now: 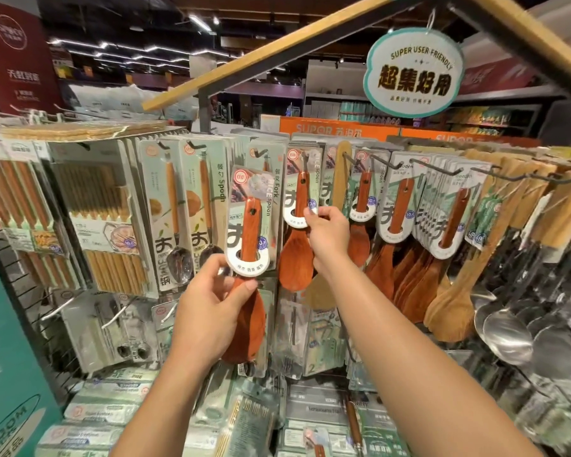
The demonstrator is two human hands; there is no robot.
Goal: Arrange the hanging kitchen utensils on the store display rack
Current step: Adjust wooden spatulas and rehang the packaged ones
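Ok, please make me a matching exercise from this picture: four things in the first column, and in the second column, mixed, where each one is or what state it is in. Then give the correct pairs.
Column one:
1. left hand
2. right hand
3. round sign
4. steel ladles

Column two:
A. hangs from the frame above the rack
B. hang at the right end of the rack
C. grips a carded rice spoon that is off its hook
D. pinches the card of a rice spoon on a hook

Pairs: 1-C, 2-D, 3-A, 4-B
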